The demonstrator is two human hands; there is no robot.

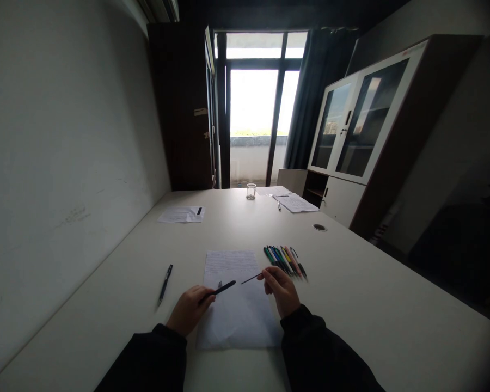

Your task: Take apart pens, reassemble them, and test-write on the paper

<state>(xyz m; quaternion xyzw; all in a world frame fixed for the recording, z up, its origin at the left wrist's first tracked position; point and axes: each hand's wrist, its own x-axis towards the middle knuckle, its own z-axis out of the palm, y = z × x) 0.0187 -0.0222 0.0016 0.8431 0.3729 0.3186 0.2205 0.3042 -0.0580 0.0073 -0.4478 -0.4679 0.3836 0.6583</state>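
Over the sheet of paper (240, 326), my left hand (191, 307) is closed around a dark pen barrel (225, 287) that points up to the right. My right hand (281, 287) pinches a thin dark pen refill (250, 279), its free end angled toward the barrel. A small gap separates the refill from the barrel. On the paper, just behind the barrel, lies a small pen part (219, 284), too small to make out fully. A dark pen (165, 285) lies on the table left of my left hand. Several colored pens (283, 260) lie side by side beyond my right hand.
The white table (122, 305) meets a wall on the left. Toward the far end are a glass (250, 191), papers (296, 203) with a pen (279, 206) beside them, and another sheet (179, 215) holding a dark object. A round cable hole (319, 227) is at the right edge.
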